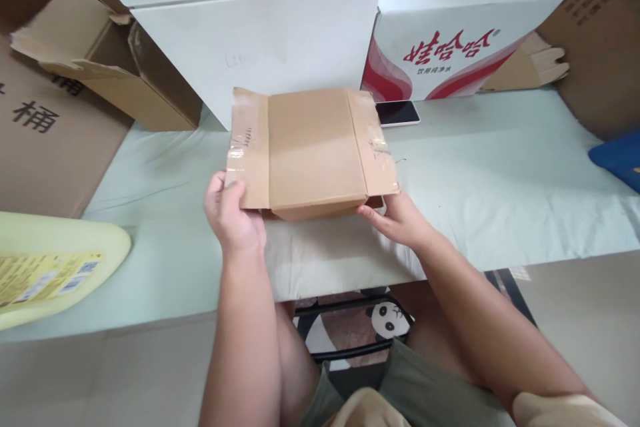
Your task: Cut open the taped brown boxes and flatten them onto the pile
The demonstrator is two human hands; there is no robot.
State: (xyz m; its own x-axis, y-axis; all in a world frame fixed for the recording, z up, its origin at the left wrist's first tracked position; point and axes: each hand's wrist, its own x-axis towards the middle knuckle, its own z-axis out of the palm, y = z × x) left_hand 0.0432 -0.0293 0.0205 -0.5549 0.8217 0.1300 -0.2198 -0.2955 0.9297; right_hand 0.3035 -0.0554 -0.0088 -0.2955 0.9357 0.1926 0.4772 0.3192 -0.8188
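Observation:
Between my two hands is a small brown cardboard box point(315, 147), partly folded, with a side flap spread out at each end. Clear tape and dark marks show on both flaps. My left hand point(234, 213) grips the lower corner of the left flap, thumb on top and fingers underneath. At the lower right corner my right hand point(397, 219) holds the box, its thumb by the front edge and its other fingers mostly hidden beneath. The box is raised at least partly over the pale green cloth point(500, 180); its underside is hidden.
Large white boxes point(260, 47) and a red-and-white carton point(445, 47) stand behind. A phone point(399, 113) lies just right of the box. Open cardboard boxes point(125, 73) are at the back left, a yellow bottle point(60, 267) at the left, a blue object point(617, 159) at the right edge.

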